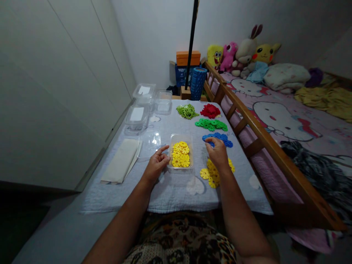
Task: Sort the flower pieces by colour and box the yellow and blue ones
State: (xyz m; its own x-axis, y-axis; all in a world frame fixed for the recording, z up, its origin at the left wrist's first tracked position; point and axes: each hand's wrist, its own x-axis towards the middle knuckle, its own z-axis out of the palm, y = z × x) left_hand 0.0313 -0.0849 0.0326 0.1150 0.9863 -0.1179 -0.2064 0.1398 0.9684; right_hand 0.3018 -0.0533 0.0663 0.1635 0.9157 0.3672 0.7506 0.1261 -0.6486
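Note:
A clear plastic container [192, 139] stands in front of me with several yellow flower-shaped discs [180, 156] inside. At its left side is my left hand [157, 163], index finger and thumb apart, the thumb at the container's wall. My right hand [218, 152] hovers over the table to the right of the container. Its thumb and index finger curve toward each other with a small gap, and I see nothing between them. Behind those fingertips lies a pile of blue discs [227, 141]. Loose yellow discs [213, 180] lie below the right hand, which partly covers them.
Farther back are piles of green discs [211, 124], light green discs [187, 111] and red discs [210, 110]. Clear containers [136, 115] stand at the back left. A clear lid [150, 141] and folded beige cloth or paper [120, 159] lie left. A wooden bed rail [255, 143] borders the right.

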